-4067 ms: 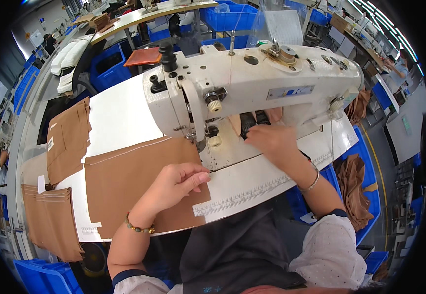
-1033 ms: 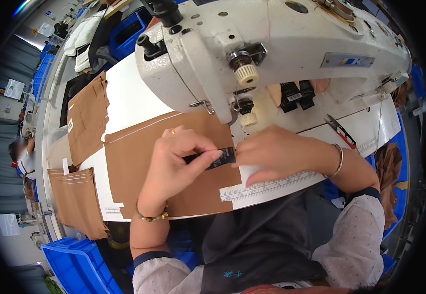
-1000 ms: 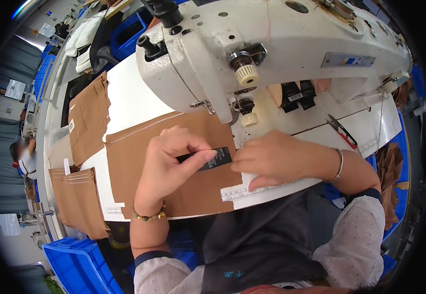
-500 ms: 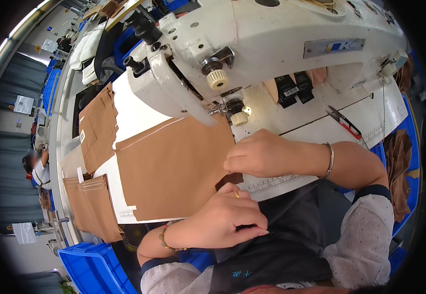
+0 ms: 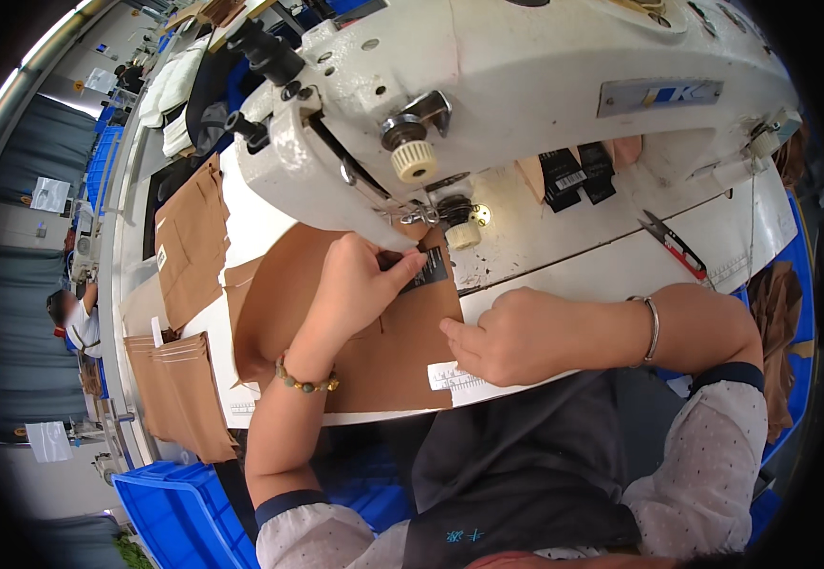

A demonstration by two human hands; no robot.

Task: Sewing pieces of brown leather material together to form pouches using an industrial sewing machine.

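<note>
A brown fabric panel (image 5: 402, 356) lies under the head of a white sewing machine (image 5: 526, 85), its left part curling up in a fold. My left hand (image 5: 360, 284) reaches over the panel, thumb and fingers pinched on a small black label (image 5: 428, 271) just in front of the presser foot (image 5: 418, 216). Part of the label is hidden by the fingers. At the panel's right edge is my right hand (image 5: 516, 339), its fingers curled and the fingertips closed on the fabric edge.
Red-handled thread snips (image 5: 675, 248) and several black labels (image 5: 564, 178) lie on the machine bed. More brown pieces (image 5: 179, 389) are stacked at the left. Blue crates (image 5: 179, 512) stand at the lower left and right. A person (image 5: 80, 318) sits far left.
My left hand has moved away from me, up to the presser foot, where the black label now shows. The panel's left part has bulged up. My right hand has shifted slightly nearer me.
</note>
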